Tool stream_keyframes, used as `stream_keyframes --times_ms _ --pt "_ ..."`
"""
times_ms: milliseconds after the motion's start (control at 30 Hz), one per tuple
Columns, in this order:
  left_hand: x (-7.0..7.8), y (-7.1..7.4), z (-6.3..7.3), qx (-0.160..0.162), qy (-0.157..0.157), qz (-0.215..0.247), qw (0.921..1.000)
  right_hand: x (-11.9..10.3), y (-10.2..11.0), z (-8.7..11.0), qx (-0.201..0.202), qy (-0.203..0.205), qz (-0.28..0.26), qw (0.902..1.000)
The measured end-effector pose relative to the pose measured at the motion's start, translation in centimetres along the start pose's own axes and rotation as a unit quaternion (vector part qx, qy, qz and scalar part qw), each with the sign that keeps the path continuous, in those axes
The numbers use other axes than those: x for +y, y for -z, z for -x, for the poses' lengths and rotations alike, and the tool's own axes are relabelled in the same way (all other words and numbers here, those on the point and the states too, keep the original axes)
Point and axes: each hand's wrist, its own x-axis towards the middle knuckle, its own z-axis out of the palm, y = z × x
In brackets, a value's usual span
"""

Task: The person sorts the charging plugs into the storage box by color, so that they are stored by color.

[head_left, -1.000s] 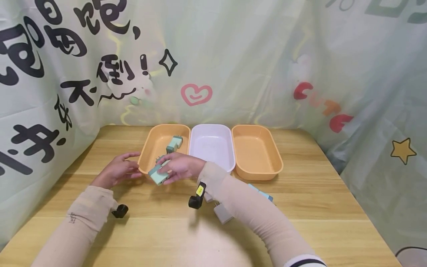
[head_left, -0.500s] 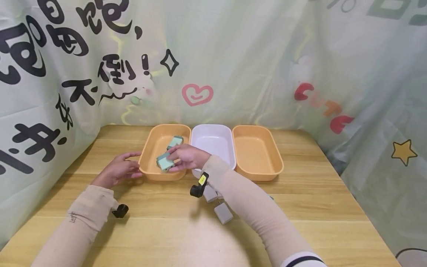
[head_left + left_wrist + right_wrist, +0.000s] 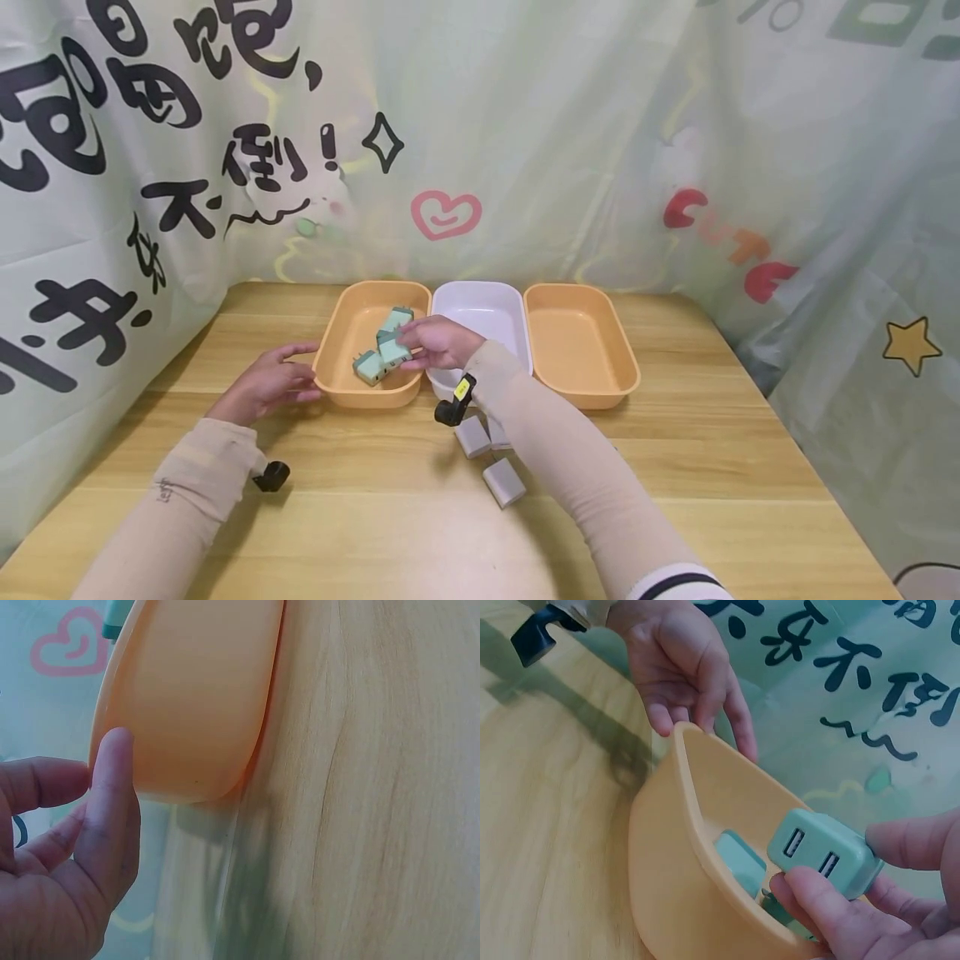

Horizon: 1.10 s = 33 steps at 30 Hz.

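Over the left orange tray (image 3: 330, 367), my right hand (image 3: 442, 340) pinches a mint-green USB charger (image 3: 814, 840) between thumb and fingers, its two ports visible in the right wrist view. Below it inside the tray lies another green charger (image 3: 369, 367), and a third green charger (image 3: 399, 317) sits towards the back right. My left hand (image 3: 270, 382) touches the tray's left rim with its fingertips, the fingers spread and loosely extended. In the left wrist view a finger (image 3: 112, 780) lies along the tray's outer wall.
A white tray (image 3: 480, 293) stands in the middle and a second orange tray (image 3: 630, 379) on the right, all side by side. Several white chargers, one white charger (image 3: 504, 483) nearest, lie on the wooden table (image 3: 360, 517) in front, partly behind my right forearm.
My right hand has moved right and away from me, from the tray's near edge to over its inside, carrying the green charger. A charger below is now uncovered. The left hand stays put.
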Motion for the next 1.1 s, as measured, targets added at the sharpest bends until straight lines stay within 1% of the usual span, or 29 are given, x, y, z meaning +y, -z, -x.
stream_keyframes --times_ms 167,333,600,833,1100 --pt "-0.1 0.1 -0.1 -0.001 -0.002 0.003 1.0 -0.1 0.3 -0.2 0.005 -0.007 0.004 1.0" --pt "-0.1 0.1 -0.1 -0.002 -0.002 0.012 0.9999 -0.4 0.5 -0.3 0.016 -0.008 0.019 0.9997" --pt "-0.1 0.1 0.0 0.003 0.001 0.01 0.9999 -0.6 0.5 -0.5 0.015 -0.018 0.047 0.9986" --pt "0.0 -0.1 0.0 0.014 0.004 0.009 0.9999 -0.9 0.4 -0.3 0.013 -0.021 0.062 0.9978" --pt "-0.1 0.0 0.0 0.008 0.0 0.011 0.9999 -1.0 0.1 0.1 0.019 -0.024 0.067 0.9973"
